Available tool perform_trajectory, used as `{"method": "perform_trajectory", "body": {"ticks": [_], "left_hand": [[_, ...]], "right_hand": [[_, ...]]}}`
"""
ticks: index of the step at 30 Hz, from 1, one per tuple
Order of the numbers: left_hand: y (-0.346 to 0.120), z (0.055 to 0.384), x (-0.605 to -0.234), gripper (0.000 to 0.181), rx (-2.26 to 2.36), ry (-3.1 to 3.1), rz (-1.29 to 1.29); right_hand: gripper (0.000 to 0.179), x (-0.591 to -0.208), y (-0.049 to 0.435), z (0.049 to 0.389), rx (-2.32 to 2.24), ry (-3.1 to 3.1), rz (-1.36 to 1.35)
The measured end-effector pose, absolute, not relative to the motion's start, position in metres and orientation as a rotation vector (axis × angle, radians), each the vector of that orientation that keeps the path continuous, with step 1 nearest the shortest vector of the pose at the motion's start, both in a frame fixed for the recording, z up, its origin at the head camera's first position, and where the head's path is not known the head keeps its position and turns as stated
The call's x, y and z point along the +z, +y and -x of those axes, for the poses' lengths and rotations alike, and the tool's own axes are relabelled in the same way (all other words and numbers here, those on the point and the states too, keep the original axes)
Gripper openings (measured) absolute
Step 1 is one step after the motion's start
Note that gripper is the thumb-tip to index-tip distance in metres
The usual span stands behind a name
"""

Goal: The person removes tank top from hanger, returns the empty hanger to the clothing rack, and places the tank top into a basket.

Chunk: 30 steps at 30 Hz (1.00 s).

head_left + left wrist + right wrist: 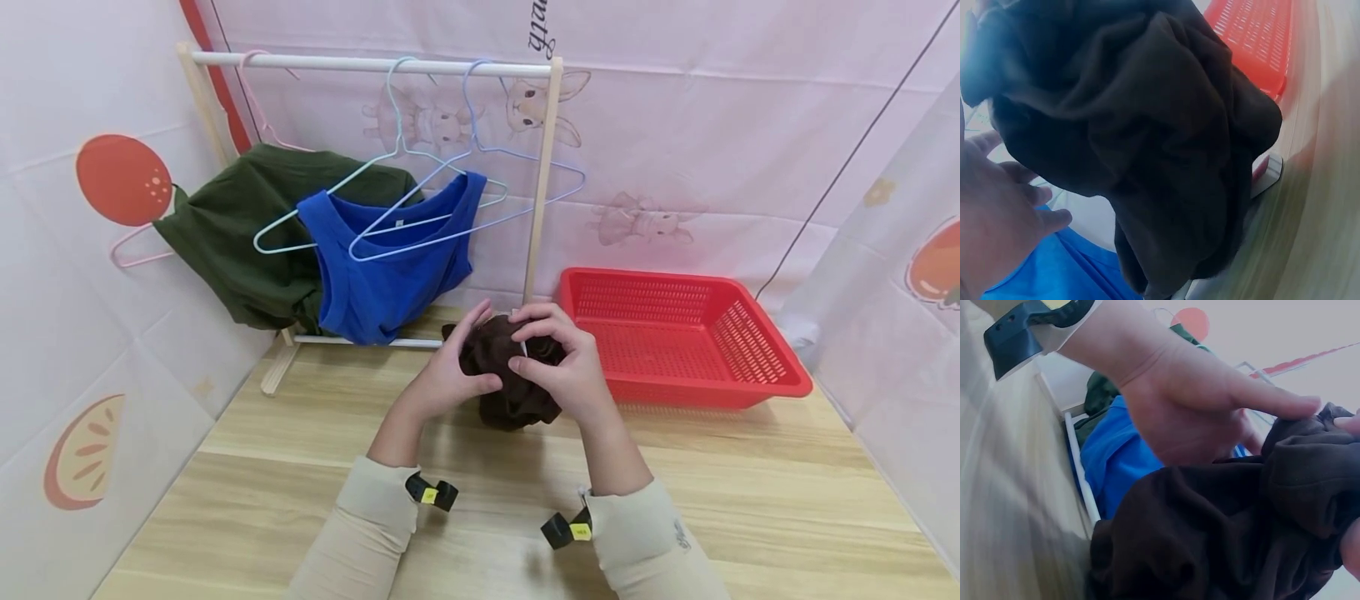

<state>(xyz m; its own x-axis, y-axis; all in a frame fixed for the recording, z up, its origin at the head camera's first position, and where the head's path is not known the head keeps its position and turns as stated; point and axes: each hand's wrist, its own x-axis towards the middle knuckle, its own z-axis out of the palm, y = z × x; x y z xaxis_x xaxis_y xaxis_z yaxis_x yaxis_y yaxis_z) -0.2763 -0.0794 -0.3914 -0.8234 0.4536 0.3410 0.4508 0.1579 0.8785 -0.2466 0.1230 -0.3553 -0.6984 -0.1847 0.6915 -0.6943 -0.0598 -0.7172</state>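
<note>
Brown garment point(517, 398), one: bunched before the rack point(545, 187), beside the basket point(697, 395); your right hand point(568, 365) pinches its folds, your left hand point(447, 375), fingers straight and apart, presumably steadies it.

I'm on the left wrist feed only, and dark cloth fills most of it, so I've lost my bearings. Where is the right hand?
Observer: The right hand is at the right side of the brown cloth.
Operator: Is anything hanging beside the blue garment?
Observer: Yes, a dark green garment hangs to the left of the blue garment.
Operator: And how many hangers are on the rail?
Observer: Three: a pink hanger, a mint hanger and a lavender hanger.
</note>
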Motion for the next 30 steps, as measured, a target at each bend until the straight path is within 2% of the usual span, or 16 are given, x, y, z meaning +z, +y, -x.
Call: {"method": "perform_trajectory", "body": {"ticks": [8,12,20,25,30], "left_hand": [[-0.08,0.28,-0.396,0.117,1.829,2.2,-0.967],[-0.079,0.281,-0.398,0.115,1.803,2.238,-0.897],[-0.075,0.282,-0.402,0.072,1.706,2.403,-0.762],[-0.074,0.283,-0.405,0.061,1.692,2.481,-0.777],[-0.072,0.284,-0.405,0.063,1.725,2.487,-0.811]], "right_hand": [[0.019,-0.352,0.124,0.241,1.821,-1.843,-1.042],[0.022,-0.355,0.123,0.242,1.824,-1.787,-1.069],[0.029,-0.36,0.116,0.248,1.741,-1.69,-1.091],[0.031,-0.364,0.111,0.247,1.633,-1.701,-1.028],[0.032,-0.369,0.105,0.247,1.447,-1.698,-0.993]]}}
